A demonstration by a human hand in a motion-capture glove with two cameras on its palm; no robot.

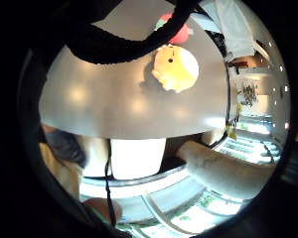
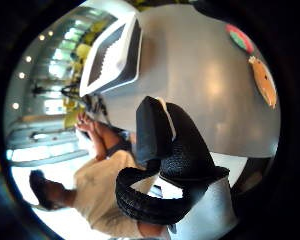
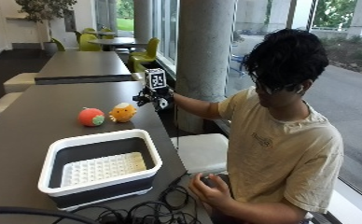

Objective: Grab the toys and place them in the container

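Observation:
An orange-yellow plush toy (image 3: 124,112) (image 1: 175,68) (image 2: 265,82) and a round red toy (image 3: 91,117) (image 1: 179,29) (image 2: 240,39) lie side by side on the dark table (image 3: 38,107). My gloved right hand (image 3: 154,99) (image 2: 165,145) hovers over the table's edge just right of the plush toy, without touching it. Its fingers are loosely curled and hold nothing. The container (image 3: 100,165) (image 2: 115,55), a dark bin with a white rim and a white grid floor, stands nearer the table's front with nothing in it.
A tangle of black cables (image 3: 150,210) lies at the table's front corner beside the container. A white stool (image 3: 203,151) stands beside the table's right edge. The person's bare hand (image 3: 209,186) rests low by the lap. A concrete pillar (image 3: 205,46) rises behind.

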